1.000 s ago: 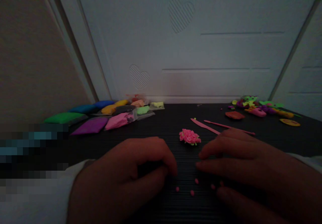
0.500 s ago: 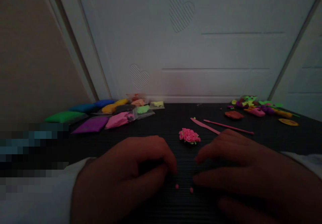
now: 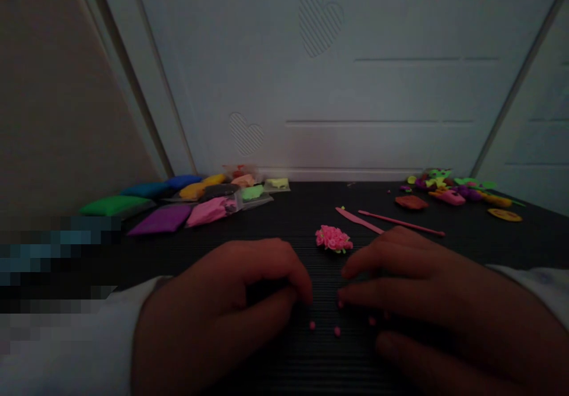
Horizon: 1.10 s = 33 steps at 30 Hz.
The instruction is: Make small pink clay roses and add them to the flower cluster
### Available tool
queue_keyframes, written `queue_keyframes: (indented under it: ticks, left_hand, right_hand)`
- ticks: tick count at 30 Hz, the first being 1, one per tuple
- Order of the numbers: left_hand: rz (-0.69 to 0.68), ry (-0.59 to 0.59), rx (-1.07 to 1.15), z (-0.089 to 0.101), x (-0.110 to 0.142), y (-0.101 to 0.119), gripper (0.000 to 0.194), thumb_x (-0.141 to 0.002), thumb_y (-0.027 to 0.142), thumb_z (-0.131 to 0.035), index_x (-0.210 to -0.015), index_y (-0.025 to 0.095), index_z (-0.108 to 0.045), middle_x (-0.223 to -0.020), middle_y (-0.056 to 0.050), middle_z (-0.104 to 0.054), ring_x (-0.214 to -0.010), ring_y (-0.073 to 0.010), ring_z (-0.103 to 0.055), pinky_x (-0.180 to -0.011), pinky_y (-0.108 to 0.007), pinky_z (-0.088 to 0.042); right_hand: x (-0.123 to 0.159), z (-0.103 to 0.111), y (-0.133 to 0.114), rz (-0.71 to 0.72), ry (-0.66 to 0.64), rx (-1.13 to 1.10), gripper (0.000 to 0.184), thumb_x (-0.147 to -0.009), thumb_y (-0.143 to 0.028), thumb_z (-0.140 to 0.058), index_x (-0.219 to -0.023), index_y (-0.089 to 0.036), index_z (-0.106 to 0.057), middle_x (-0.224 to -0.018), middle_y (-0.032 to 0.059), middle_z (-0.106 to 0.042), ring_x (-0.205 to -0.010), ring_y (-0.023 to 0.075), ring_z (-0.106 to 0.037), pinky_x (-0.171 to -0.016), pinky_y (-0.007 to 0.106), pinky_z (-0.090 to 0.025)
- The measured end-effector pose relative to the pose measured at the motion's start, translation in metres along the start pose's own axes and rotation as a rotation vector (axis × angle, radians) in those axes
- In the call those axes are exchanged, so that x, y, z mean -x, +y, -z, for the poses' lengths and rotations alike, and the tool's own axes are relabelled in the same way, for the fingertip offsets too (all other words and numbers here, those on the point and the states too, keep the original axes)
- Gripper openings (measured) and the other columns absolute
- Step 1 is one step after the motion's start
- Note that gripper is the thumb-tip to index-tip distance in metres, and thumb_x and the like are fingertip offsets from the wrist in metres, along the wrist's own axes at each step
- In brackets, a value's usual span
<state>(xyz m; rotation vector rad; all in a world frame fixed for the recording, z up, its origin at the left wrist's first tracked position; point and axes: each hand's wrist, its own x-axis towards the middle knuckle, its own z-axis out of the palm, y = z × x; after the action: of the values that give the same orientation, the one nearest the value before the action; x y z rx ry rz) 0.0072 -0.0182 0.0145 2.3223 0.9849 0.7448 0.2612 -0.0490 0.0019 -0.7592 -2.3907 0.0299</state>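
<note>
My left hand [image 3: 222,307] rests on the dark table with its fingers curled and thumb tip against the index finger; what it may hold is hidden. My right hand [image 3: 435,301] lies palm down, its fingers apart and thumb lowered. A tiny pink ball [image 3: 340,302] sits at the tip of its middle finger. Another pink ball [image 3: 372,321] lies between that finger and the thumb. Two more, a round bead-like one [image 3: 312,325] and a slightly larger one [image 3: 337,331], are in the gap between my hands. Just beyond stands a pink rose-like flower cluster [image 3: 333,239] with green bits.
Bags of coloured clay [image 3: 211,211] lie at the back left. Behind my right hand are a pink modelling knife [image 3: 359,220] and a thin pink stick [image 3: 400,223]. A reddish piece [image 3: 411,202] and colourful clay shapes [image 3: 448,196] lie back right. A white panel [image 3: 377,88] rises behind.
More pink balls now show under and beside my right hand, whose thumb has shifted slightly left and upward. My left hand has stayed nearly still.
</note>
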Motion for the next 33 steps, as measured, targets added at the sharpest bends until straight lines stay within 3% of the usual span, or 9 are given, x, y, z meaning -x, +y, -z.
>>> queue_keyframes:
  ticks: [5,11,14,21,25,28,33]
  left_hand:
    - [-0.033,-0.017,0.017,0.0012,-0.0007,-0.0004,0.026,-0.083,0.011,-0.055,-0.077,0.028,-0.073,-0.078,0.012,-0.072,-0.072,-0.0063,-0.066,-0.070,-0.015,-0.047]
    - [-0.035,0.013,0.002,0.0001,-0.0005,0.0013,0.025,-0.083,0.010,-0.055,-0.076,0.027,-0.072,-0.075,0.012,-0.071,-0.069,-0.0059,-0.065,-0.066,-0.015,-0.046]
    - [-0.019,-0.001,-0.004,0.0008,-0.0013,0.0018,0.024,-0.083,0.011,-0.056,-0.076,0.026,-0.073,-0.076,0.010,-0.072,-0.070,-0.0086,-0.066,-0.066,-0.018,-0.047]
    - [-0.033,-0.012,-0.012,0.0021,-0.0016,0.0005,0.026,-0.083,0.010,-0.054,-0.077,0.027,-0.073,-0.076,0.011,-0.071,-0.071,-0.0073,-0.066,-0.068,-0.017,-0.048]
    - [-0.032,-0.015,0.000,0.0013,-0.0011,0.0009,0.025,-0.084,0.011,-0.055,-0.076,0.028,-0.072,-0.076,0.012,-0.071,-0.070,-0.0066,-0.065,-0.067,-0.017,-0.047]
    - [-0.005,-0.008,-0.013,0.0008,-0.0006,0.0017,0.025,-0.084,0.013,-0.054,-0.076,0.028,-0.072,-0.076,0.012,-0.071,-0.071,-0.0070,-0.066,-0.067,-0.018,-0.047]
    - [-0.017,-0.009,-0.001,0.0004,-0.0004,0.0009,0.027,-0.083,0.011,-0.053,-0.076,0.028,-0.073,-0.076,0.012,-0.071,-0.071,-0.0058,-0.066,-0.068,-0.016,-0.047]
  right_hand:
    - [0.0003,-0.0015,0.0000,-0.023,0.051,-0.048,0.033,-0.084,-0.007,-0.059,-0.107,-0.022,-0.078,-0.109,-0.0021,-0.079,-0.098,0.0140,-0.071,-0.081,0.028,-0.054]
    - [0.0009,0.0034,0.0033,0.025,-0.069,0.017,0.045,-0.083,-0.011,-0.063,-0.122,-0.030,-0.076,-0.120,-0.0010,-0.074,-0.101,0.0175,-0.069,-0.087,0.035,-0.053]
    - [0.0004,0.0036,0.0025,0.011,-0.090,0.019,0.041,-0.086,-0.013,-0.063,-0.121,-0.028,-0.077,-0.122,0.0024,-0.074,-0.106,0.0204,-0.069,-0.087,0.037,-0.054]
    - [0.0006,-0.0004,0.0004,-0.053,0.046,0.002,0.029,-0.086,-0.009,-0.058,-0.098,-0.024,-0.080,-0.107,-0.0024,-0.078,-0.096,0.0152,-0.070,-0.082,0.031,-0.053]
    - [0.0007,0.0001,0.0000,-0.006,-0.002,0.007,0.033,-0.085,-0.010,-0.060,-0.106,-0.026,-0.080,-0.111,-0.0014,-0.077,-0.098,0.0166,-0.070,-0.084,0.034,-0.053]
    - [0.0005,-0.0008,-0.0022,-0.056,0.024,0.017,0.033,-0.087,-0.011,-0.058,-0.106,-0.025,-0.081,-0.110,-0.0006,-0.078,-0.099,0.0176,-0.070,-0.084,0.035,-0.053]
    - [0.0018,-0.0021,-0.0022,-0.073,0.081,-0.047,0.033,-0.084,-0.007,-0.060,-0.104,-0.024,-0.080,-0.104,-0.0042,-0.079,-0.096,0.0122,-0.070,-0.082,0.025,-0.054]
